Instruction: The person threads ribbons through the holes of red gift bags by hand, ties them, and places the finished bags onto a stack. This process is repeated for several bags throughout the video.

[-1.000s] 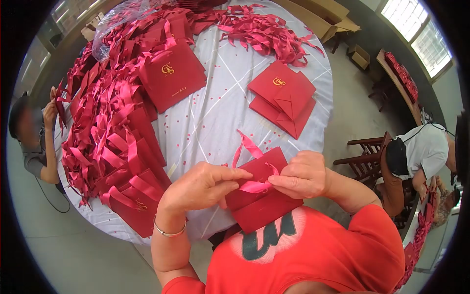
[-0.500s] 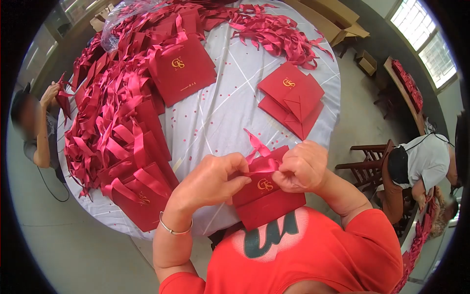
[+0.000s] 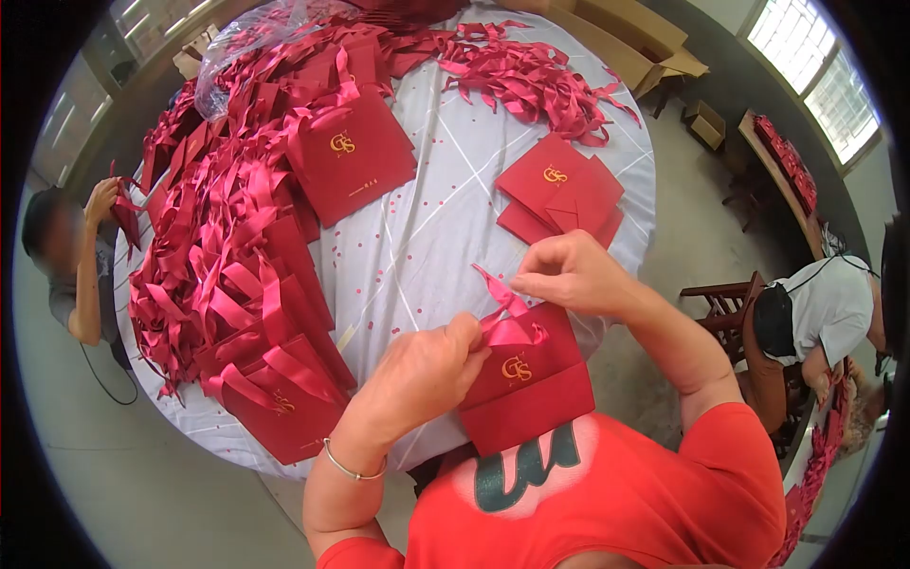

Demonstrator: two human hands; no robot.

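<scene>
A red paper gift bag (image 3: 531,384) with a gold monogram lies at the table's near edge, against my shirt. Its pink ribbon (image 3: 517,329) is gathered along the bag's upper edge. With thumb and fingers closed, my left hand (image 3: 427,370) grips the ribbon at the bag's upper left corner. My right hand (image 3: 573,270) is just above the bag, its thumb and fingertips pinched at the loose upper end of the ribbon; the exact contact is partly hidden. Just beyond that hand lies a small stack of flat red bags (image 3: 559,180).
Many red bags with pink ribbons (image 3: 232,237) are heaped on the left, one bag (image 3: 351,156) lying flat beside them. Loose ribbons (image 3: 531,76) lie at the far right on the white tablecloth (image 3: 398,275). A person (image 3: 71,256) sits at left; another (image 3: 820,313) bends at right.
My right hand has moved up and away from the bag's top edge to the ribbon's upper end. The left hand has shifted slightly down, and more of the bag's front shows.
</scene>
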